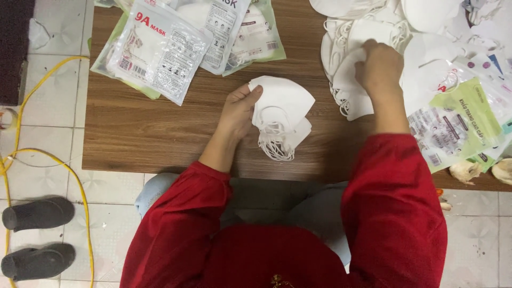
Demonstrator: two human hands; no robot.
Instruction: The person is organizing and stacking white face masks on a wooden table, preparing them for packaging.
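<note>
A person in red sleeves works over a low wooden tabletop (pixel 160 133) set on a tiled floor (pixel 53 106). Far out beyond the left hand, a pair of dark slippers (pixel 37 237) sits on the tiles beside a looping yellow cable (pixel 32 154). Up and to the left of that hand, a fan of sealed mask packets (pixel 160 50) in clear and green wrapping lies across the tabletop's far edge, well apart from the fingers.

The left hand (pixel 238 112) is clamped on a small stack of folded white face masks (pixel 282 106), thumb and fingers pinching its left edge; the stack juts out to the right of the hand, its ear loops (pixel 276 144) dangling toward the person and touching the wood.

Bare wood separates that stack from the right hand (pixel 380 66), which lies knuckles up, fingers curled down onto a larger pile of loose white masks (pixel 346 85). The pile lies beneath and to the left of the hand; whether the fingers have closed on a mask cannot be told. More white masks (pixel 426 16) spread beyond and to the right of it. Further right, past the wrist, printed green and white packets (pixel 458 122) overlap at the tabletop's right end.
</note>
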